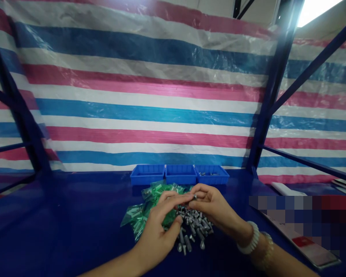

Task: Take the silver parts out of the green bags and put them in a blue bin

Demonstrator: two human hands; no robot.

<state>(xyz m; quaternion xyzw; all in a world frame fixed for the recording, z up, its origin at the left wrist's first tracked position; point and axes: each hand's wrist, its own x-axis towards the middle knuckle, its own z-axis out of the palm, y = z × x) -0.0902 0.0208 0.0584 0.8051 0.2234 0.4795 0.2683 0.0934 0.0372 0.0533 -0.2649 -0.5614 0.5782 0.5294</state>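
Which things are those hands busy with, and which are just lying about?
Seem part of the job:
small metal piece, in the right hand, with the left hand close by
loose metal pieces, heaped by the hands
green packets, beside that heap
blue bins, behind

Seem just lying about:
pink flat thing, on the right, partly blurred
white thing, behind it

The silvery piece [195, 196] at the right hand's grip [210, 201] is too small to identify. The left hand's grip [160, 226] hides part of the green bags [132, 219]. Both forearms [118, 265] run off the bottom edge; pixelation obscures a flat pink item [320, 259].
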